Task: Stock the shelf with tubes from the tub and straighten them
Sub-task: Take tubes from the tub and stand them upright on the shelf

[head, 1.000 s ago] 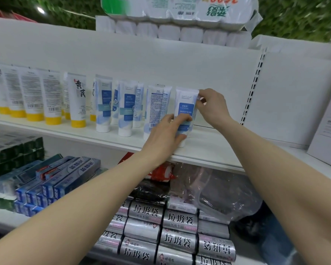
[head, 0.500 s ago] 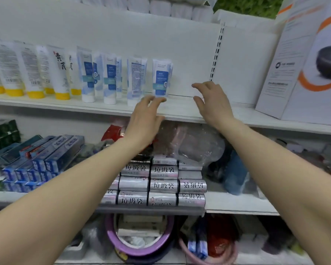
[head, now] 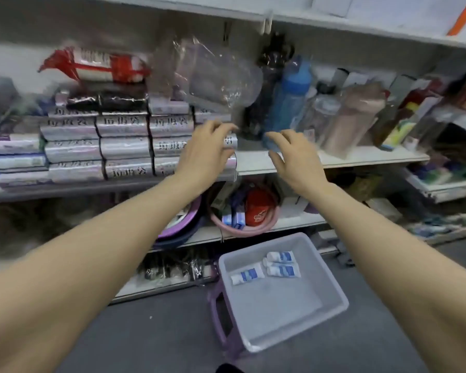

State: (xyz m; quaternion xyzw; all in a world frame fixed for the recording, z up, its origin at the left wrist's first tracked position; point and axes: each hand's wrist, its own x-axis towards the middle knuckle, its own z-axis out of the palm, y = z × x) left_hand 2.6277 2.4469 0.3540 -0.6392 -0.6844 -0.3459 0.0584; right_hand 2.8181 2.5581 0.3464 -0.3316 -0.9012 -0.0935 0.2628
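Both our hands are up in front of the middle shelf (head: 334,161) and both are empty. The left hand (head: 203,154) has its fingers loosely bent, a relaxed, fairly wide grip closing on nothing; it hangs in front of the stacked silver rolls (head: 124,146). The right hand (head: 293,157) is spread wider, fingers apart and reaching forward, in front of the blue bottle (head: 291,95).

Now, where are the tubes? Down on the floor, below us: the grey tub (head: 318,275) sits at the foot of the shelving, and three tubes (head: 280,265) lie flat in its far end. Two rest side by side toward the right, one (head: 247,275) a little apart to the left. All three lie roughly crosswise to our view, caps pointing left.

So the key relation: the tubes lie well below both hands and slightly nearer our right. We judge the right hand the better placed to drop straight down. Coming from above, the fingers would want to close across the tube's narrow width, not along its length. The view is smeared with motion, so the labels are beyond us.
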